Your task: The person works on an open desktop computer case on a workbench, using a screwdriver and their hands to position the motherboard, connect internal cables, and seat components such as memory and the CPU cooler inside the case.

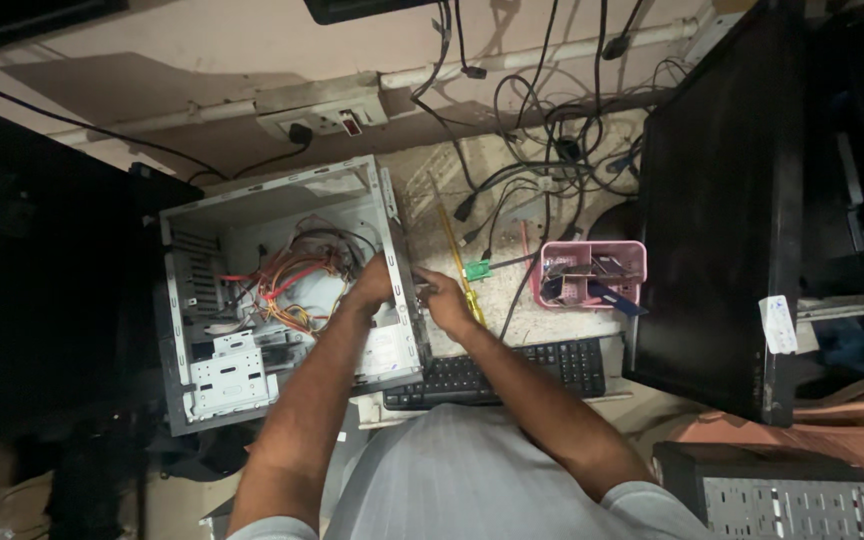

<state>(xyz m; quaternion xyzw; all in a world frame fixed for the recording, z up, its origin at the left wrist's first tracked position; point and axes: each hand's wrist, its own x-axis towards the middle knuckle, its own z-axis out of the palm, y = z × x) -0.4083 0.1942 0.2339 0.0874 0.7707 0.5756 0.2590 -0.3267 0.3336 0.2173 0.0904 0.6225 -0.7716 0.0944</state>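
An open grey computer case lies on its side, showing red, orange and yellow wires and a metal drive bracket. My left hand reaches into the case near its right wall, fingers curled against the inside. My right hand is at the outer side of that same wall, pinching something small that I cannot make out. A yellow-handled screwdriver lies on the table just past my right hand.
A black keyboard sits under my right forearm. A pink basket of small parts stands right of it, a black monitor further right. Tangled cables and a wall socket are behind. Another computer case is at bottom right.
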